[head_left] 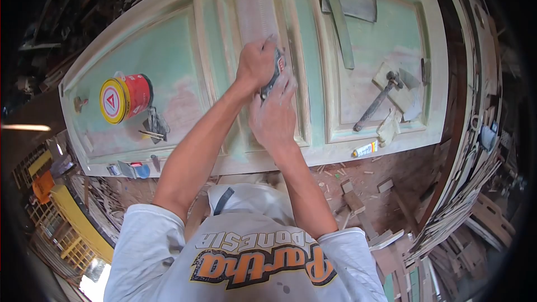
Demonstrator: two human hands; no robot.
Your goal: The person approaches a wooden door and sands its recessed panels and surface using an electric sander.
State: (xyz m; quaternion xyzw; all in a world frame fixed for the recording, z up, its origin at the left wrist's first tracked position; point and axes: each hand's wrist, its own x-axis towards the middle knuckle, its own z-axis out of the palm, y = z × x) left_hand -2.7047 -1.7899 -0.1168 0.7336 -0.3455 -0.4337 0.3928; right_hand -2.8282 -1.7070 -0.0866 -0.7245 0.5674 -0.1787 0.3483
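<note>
Both hands are on a dark grey tool with a red label (279,65), its exact kind partly hidden by the fingers. My left hand (255,66) is closed round its upper left side. Lower down, my right hand (275,113) wraps the near end, its dusty fingers bent over the tool. The tool rests over the narrow middle panel of a large panelled wooden door (316,78), which lies flat with green and pinkish patches on its surface.
A red and yellow can (135,96) lies tilted on the left panel beside a dark crumpled piece (156,124). On the right panel are a hammer (376,103), a long green strip (339,25) and a grey sheet (358,5). A tube (365,149) lies near the front edge.
</note>
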